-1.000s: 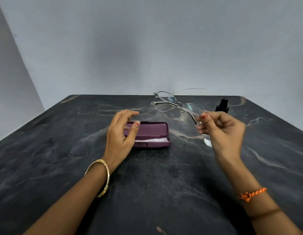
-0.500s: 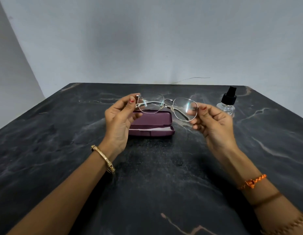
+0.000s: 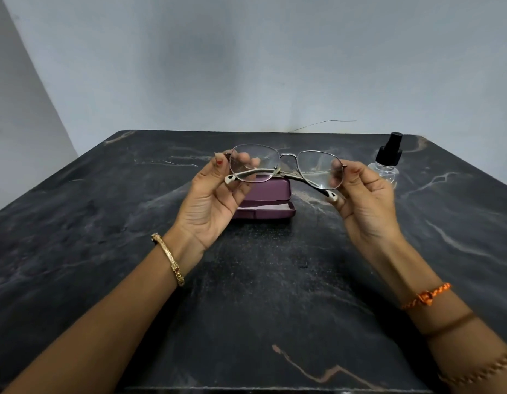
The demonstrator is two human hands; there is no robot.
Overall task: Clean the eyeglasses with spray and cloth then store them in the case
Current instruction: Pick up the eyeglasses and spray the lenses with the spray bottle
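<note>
1. Worktop: broad slab of dark stone with pale marble-like veining and a matt surface; it carries the case and the bottle.
2. Left hand: palm turned up; its grip is closed lightly, thumb and fingertips pinching the outer rim of one lens. A second ago it was empty beside the case; it has since joined the hold.
3. Right hand: grip likewise closed, pinching the opposite rim.
4. Case: plum-coloured hard shell, rounded oblong, lid raised, with a pale lining or cloth showing inside; which of the two cannot be told. It lies on the worktop just behind the hands.
5. Eyeglasses: thin metal frame, clear rounded-square lenses, temples folded crosswise with pale tips. They are held level in the air above the case and have been brought nearer the camera. Judged: inspection, or readiness for spraying.
6. Spray bottle: small, clear, squat, with a black pump top; untouched, just beyond the right hand.
</note>
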